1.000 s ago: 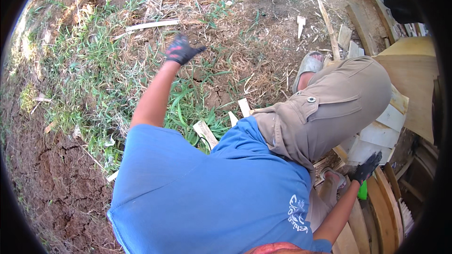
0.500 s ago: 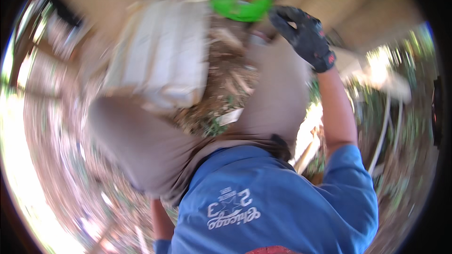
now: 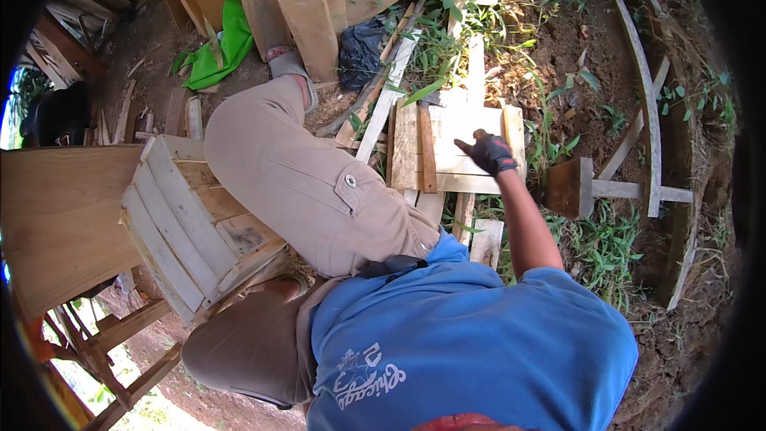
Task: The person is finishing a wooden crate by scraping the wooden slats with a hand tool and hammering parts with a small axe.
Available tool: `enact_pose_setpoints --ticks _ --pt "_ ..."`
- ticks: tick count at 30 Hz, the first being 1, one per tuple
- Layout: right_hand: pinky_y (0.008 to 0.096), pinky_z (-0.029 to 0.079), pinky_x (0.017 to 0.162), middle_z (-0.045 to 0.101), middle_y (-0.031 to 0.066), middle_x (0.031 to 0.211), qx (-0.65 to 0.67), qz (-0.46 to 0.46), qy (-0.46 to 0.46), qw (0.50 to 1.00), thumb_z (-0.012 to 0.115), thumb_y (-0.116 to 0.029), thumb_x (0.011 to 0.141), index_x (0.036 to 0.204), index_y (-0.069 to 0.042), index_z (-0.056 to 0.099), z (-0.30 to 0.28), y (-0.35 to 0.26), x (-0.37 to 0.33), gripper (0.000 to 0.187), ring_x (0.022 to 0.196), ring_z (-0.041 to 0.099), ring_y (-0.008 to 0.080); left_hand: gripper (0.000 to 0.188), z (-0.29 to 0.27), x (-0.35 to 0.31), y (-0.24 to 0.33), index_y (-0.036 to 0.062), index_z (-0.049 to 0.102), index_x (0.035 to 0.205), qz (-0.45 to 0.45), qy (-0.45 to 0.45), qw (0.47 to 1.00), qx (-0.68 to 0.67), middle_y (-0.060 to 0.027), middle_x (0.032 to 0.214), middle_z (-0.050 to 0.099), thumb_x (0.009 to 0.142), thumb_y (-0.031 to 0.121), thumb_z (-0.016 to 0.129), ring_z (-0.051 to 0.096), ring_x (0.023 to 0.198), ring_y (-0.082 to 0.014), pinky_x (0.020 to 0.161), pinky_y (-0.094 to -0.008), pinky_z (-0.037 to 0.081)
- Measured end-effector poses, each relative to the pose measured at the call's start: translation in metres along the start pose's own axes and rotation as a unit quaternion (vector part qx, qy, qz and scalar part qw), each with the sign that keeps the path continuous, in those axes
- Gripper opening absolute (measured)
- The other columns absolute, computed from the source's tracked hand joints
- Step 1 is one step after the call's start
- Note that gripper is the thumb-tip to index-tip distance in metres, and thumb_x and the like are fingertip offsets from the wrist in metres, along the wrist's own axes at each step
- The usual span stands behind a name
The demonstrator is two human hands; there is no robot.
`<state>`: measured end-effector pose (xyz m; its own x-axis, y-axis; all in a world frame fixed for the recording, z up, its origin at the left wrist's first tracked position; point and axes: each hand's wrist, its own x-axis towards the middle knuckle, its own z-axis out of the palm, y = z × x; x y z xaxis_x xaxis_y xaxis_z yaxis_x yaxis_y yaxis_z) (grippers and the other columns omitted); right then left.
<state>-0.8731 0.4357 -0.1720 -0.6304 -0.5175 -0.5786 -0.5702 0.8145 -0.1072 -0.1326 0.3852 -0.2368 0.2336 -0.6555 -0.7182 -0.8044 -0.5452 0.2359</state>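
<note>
My right hand [image 3: 488,153], in a dark glove with red marks, reaches out over a pale slatted wooden panel [image 3: 459,172] lying on the ground to my right. Its fingers are apart and hold nothing; whether they touch the boards I cannot tell. The panel has a darker batten [image 3: 428,149] across its left part, and sunlight washes out its middle. Between my legs stands a wooden slatted crate [image 3: 171,227]. My left hand is out of view.
A green cloth [image 3: 227,46] and a black plastic bag [image 3: 361,52] lie beyond my foot, near leaning planks [image 3: 299,12]. A large board [image 3: 68,223] stands at the left. Right of the panel are a wooden block [image 3: 569,188], long curved strips [image 3: 638,72] and weeds.
My view has swung to the right. My right hand, earlier raised near the green cloth with fingers curled, is now stretched over the slatted panel with fingers apart.
</note>
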Motion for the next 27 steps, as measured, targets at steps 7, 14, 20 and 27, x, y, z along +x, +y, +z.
enact_pose_setpoints --ticks 7,14,20,27 --pt "0.0508 0.061 0.08 0.078 0.0229 0.108 0.033 -0.009 0.054 0.998 0.06 -0.03 0.092 0.123 0.001 0.064 0.132 -0.095 0.029 0.044 0.096 0.077 0.0421 0.035 -0.03 -0.043 -0.057 0.0078 0.08 0.106 -0.05 0.036 0.998 0.03 -0.0226 0.114 0.076 0.095 0.033 0.058 0.072 0.107 -0.0411 0.094 -0.0493 0.057" --pt "0.0346 0.059 0.089 0.069 0.0043 0.1 0.736 -0.083 -0.238 0.628 0.07 -0.024 0.097 0.114 -0.008 0.069 0.124 -0.05 0.066 0.023 0.096 0.07 0.0219 0.036 -0.021 -0.119 -0.159 0.0076 0.08 0.105 -0.199 0.031 0.978 0.043 -0.0234 0.115 0.076 0.094 0.034 0.058 0.072 0.109 -0.0423 0.094 -0.0508 0.057" --pt "0.0254 0.054 0.07 0.064 0.0023 0.089 0.796 -0.108 -0.304 0.512 0.069 -0.013 0.099 0.1 -0.008 0.062 0.066 -0.061 0.058 0.008 0.08 0.064 0.0129 0.036 -0.043 -0.138 -0.192 0.0075 0.08 0.104 -0.231 0.061 0.964 0.116 -0.024 0.115 0.075 0.094 0.034 0.058 0.071 0.11 -0.0433 0.093 -0.0521 0.057" --pt "0.0279 0.046 0.07 0.062 0.003 0.087 0.631 -0.24 0.0 0.738 0.077 -0.015 0.093 0.119 -0.003 0.064 -0.098 -0.172 -0.108 0.032 0.077 0.059 0.0131 0.028 -0.224 -0.17 -0.128 0.0105 0.074 0.096 -0.141 0.394 0.89 0.182 -0.02 0.094 0.076 0.095 0.034 0.061 0.074 0.095 -0.0396 0.084 -0.0503 0.057"
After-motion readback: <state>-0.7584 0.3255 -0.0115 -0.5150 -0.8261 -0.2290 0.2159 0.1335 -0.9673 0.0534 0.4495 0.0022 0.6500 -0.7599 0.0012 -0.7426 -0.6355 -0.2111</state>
